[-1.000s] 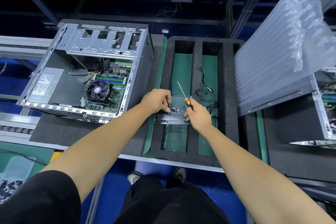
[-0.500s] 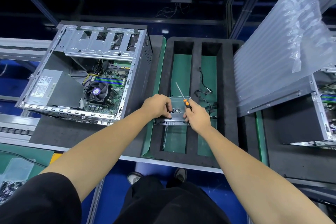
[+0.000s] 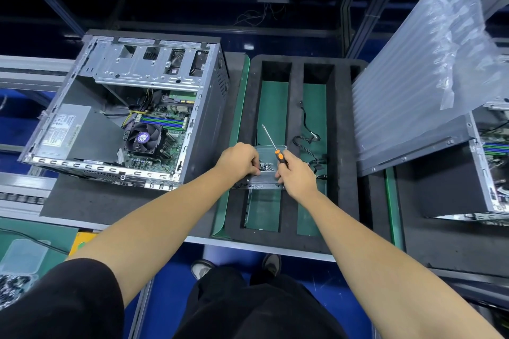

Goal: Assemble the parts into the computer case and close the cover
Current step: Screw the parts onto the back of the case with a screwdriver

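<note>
From above the person's shoulders, both hands meet over a small clear plastic box (image 3: 268,170) of screws (image 3: 266,166), which rests on the black foam tray (image 3: 341,146) in the middle of the bench. The left hand (image 3: 239,159) has its fingers curled in at the box's left edge, fingertips down among the screws; whether it has actually pinched one I cannot tell. The right hand (image 3: 296,175) is wrapped round the handle of a screwdriver (image 3: 275,149) with an orange and black grip, its thin shaft pointing up and away to the left, while the lower fingers of that hand rest against the box's right side. The two hands are close together, with only the width of the box between them.

The open computer case (image 3: 126,115) lies on its side to the left of the tray, well apart from the hands, showing the motherboard (image 3: 170,124), a CPU cooler fan (image 3: 144,138) and the power supply (image 3: 64,129). A loose black cable (image 3: 307,136) lies in the tray's right slot. On the right, a sheet of air-cushion wrap (image 3: 429,69) covers a side panel (image 3: 413,151) leaning on a second case (image 3: 493,162).
</note>
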Available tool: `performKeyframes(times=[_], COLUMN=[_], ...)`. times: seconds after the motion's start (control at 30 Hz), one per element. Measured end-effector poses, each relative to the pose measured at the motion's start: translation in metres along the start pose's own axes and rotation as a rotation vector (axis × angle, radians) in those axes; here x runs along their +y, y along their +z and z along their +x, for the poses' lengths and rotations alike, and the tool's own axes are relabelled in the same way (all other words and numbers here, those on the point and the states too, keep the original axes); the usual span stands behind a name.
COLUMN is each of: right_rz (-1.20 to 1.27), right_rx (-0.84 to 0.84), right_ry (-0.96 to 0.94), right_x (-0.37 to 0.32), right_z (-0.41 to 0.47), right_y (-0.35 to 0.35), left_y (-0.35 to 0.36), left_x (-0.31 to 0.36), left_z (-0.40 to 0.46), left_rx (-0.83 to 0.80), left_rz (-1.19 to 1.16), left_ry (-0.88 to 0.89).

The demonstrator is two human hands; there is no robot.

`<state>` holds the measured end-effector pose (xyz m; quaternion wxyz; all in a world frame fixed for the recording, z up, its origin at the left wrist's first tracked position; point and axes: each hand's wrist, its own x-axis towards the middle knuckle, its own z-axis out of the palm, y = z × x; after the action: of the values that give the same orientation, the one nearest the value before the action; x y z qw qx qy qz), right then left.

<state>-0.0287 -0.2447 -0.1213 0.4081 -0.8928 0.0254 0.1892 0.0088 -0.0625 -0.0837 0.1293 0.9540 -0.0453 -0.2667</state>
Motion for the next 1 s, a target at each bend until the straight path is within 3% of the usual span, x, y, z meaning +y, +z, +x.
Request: performKeyframes(times=[0.1,0.17,0.4,0.5,0.67,1.0], right_rz=[0.005,0.025,0.066,0.062,0.057,0.006], right_rx=[0.005,0.003,0.006,0.005,0.003,0.014], right_ry=[-0.005,-0.002,0.007,0.010,0.003,-0.045], right_x=[0.000,0.001,0.001,0.001,0.002,0.003], right_z=[0.000,0.000,0.000,0.001,0.002,0.000], right_y=[0.000,-0.001,0.000,0.001,0.002,0.001], left_y=[0.002,0.003,0.013,0.021,0.025,0.028], left_x=[-0.001,-0.006,-0.017,-0.021,-0.018,-0.025], left_z=[0.002,0.003,-0.009,-0.014,-0.016,-0.019], left_rx=[-0.018,-0.017,-0.034,-0.063,-0.123,-0.220], left_rz=[-0.035,-0.205,-1.345,-1.593,-1.762,-1.837], left_ry=[0.007,0.003,-0.189,-0.220,-0.225,-0.075])
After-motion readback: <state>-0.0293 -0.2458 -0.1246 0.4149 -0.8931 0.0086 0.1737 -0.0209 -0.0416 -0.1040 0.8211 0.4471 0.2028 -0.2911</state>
